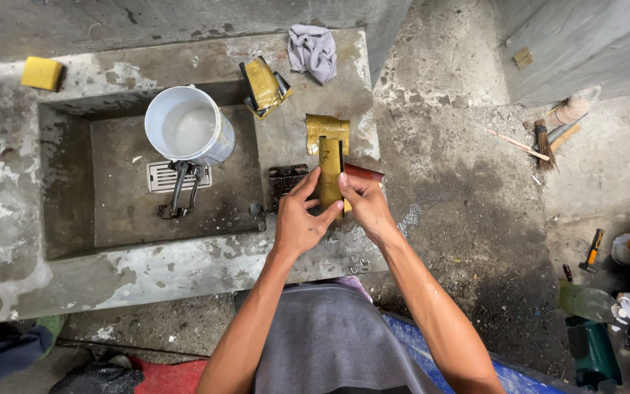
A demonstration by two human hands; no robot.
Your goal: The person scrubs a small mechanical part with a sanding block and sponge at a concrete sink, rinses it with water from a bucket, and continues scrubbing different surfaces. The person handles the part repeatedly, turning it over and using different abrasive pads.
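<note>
Both my hands hold a narrow yellow-wrapped flat piece upright over the right ledge of a concrete sink. My left hand grips its lower left side, fingers curled round it. My right hand pinches its right edge. Crumpled yellow wrapping lies on the ledge just beyond it. A dark metal bracket lies by my left hand, and a reddish-brown strip shows behind my right hand.
A white bucket stands in the basin above a drain grate and a metal tool. A yellow sponge, a yellow packet and a grey rag lie on the ledge. A brush and hand tools lie on the floor to the right.
</note>
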